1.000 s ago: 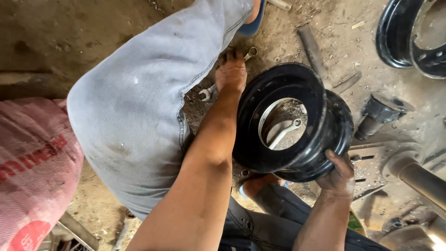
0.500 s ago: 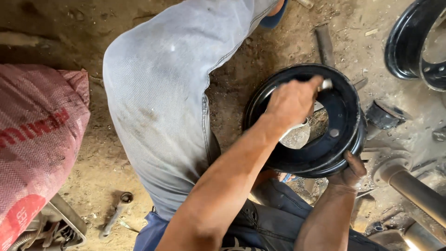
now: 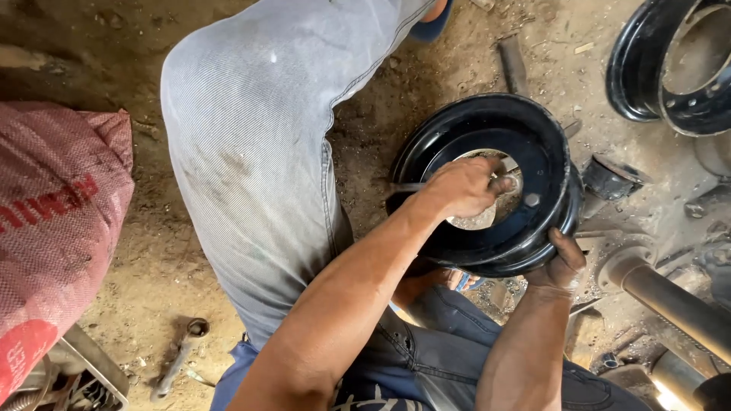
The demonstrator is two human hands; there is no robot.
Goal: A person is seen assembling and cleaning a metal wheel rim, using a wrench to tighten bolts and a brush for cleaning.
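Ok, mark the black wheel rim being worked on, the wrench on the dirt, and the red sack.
black wheel rim (image 3: 550, 164), head view, right wall
wrench (image 3: 180, 358), head view, shaft
red sack (image 3: 53, 228), head view, middle

At your far left, one package is in view: a woven sack (image 3: 57, 228) lying on the dirt floor. It is bulky and rounded, and its left side is cut off by the frame edge. The fabric is faded pink-red with a fine woven texture. Darker red printed lettering runs diagonally across its face, and a solid red patch sits at its lower corner. No labels, signs or screens are visible elsewhere in your view.
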